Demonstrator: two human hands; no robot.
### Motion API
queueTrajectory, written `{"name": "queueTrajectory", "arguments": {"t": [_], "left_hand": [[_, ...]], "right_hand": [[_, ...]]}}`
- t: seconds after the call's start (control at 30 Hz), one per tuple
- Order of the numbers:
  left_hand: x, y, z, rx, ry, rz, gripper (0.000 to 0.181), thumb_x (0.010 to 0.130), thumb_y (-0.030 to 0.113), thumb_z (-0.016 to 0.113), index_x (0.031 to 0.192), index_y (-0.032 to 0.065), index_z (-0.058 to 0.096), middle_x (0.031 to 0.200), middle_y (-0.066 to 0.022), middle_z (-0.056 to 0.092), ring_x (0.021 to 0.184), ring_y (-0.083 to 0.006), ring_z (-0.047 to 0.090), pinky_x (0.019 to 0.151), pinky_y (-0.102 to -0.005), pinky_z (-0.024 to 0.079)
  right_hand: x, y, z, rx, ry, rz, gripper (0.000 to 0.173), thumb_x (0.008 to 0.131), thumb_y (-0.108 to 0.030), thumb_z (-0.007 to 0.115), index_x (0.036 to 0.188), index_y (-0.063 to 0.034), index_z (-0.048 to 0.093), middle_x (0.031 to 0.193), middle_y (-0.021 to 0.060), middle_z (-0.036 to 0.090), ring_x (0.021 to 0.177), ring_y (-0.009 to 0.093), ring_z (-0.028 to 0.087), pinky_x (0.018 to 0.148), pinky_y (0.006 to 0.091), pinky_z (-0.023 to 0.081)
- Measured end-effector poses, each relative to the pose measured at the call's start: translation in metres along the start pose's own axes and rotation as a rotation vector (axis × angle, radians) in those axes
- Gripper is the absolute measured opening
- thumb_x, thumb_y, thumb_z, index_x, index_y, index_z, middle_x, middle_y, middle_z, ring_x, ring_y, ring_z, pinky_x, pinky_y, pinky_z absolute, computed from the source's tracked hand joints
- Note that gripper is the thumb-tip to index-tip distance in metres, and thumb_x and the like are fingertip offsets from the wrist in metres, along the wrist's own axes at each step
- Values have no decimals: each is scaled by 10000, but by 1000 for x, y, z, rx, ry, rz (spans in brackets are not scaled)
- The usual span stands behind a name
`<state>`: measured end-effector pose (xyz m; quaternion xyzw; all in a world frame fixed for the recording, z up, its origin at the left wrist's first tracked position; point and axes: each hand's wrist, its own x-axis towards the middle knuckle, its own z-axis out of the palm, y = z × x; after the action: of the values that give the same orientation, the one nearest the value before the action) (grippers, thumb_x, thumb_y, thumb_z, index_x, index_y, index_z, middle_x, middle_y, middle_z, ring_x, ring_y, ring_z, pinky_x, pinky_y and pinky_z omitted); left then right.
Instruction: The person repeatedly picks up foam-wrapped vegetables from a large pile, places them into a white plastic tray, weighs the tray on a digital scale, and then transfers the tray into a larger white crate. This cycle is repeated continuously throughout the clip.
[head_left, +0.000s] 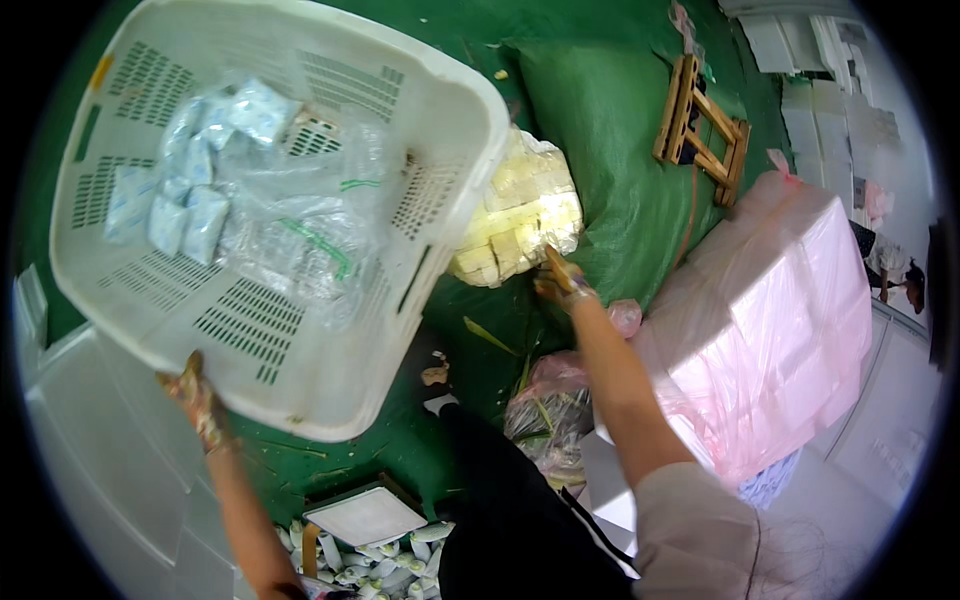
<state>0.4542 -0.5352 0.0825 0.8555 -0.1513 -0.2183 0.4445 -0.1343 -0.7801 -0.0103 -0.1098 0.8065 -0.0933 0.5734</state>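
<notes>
My left hand (196, 399), in a thin stained glove, grips the near rim of a large white plastic basket (360, 409) with slotted walls. Inside it lie several white-and-blue gel packs (202, 217) and crumpled clear plastic bags (307, 232) with green strips. Past the basket's right rim, which hides part of it, shows a pale yellow plastic-wrapped bundle (525, 210) of block-like pieces. One finger of my right hand (562, 281), also gloved, meets the bundle's lower right edge. Whether the other fingers grip it from below is hidden.
A bulging green woven sack (615, 172) lies behind the bundle, with a wooden folding stool (705, 131) on it. Right stands a big pink-plastic-wrapped block (780, 330). Clear bags (551, 412) lie near my leg. White mesh-wrapped produce (382, 562) and a flat-topped stool (367, 516) are below.
</notes>
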Motion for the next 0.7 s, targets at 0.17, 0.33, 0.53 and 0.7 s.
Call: {"name": "queueTrajectory", "arguments": {"t": [0.17,0.33,0.53,0.7], "left_hand": [[20,-30,-42,425,-141,180,522,789,163,645,1198,-34,387,1079,-161,536,901,-260,573,805,-357,515],[-8,30,-8,156,8,-192,582,755,206,686,1182,-17,360,1084,-173,526,893,-270,573,773,-375,527],[-18,55,14,15,54,-246,590,755,147,678,1202,15,316,1099,-171,536,939,-261,548,793,-388,492],[-14,42,21,-21,34,-315,441,780,119,672,1064,25,348,1053,-152,544,854,-244,579,750,-360,540]], "right_hand": [[67,31,56,396,176,-233,502,759,-142,725,1177,15,495,1131,151,575,947,262,582,771,359,499],[-56,34,50,623,29,-567,450,736,-11,713,1139,22,515,1057,92,599,936,218,580,762,315,486],[-200,-75,52,-399,441,-455,346,763,-271,634,1010,-35,580,883,140,642,780,299,614,709,365,477],[-216,-84,-21,-592,356,-746,319,721,-304,670,929,-66,622,797,124,624,727,288,618,657,391,486]]}}
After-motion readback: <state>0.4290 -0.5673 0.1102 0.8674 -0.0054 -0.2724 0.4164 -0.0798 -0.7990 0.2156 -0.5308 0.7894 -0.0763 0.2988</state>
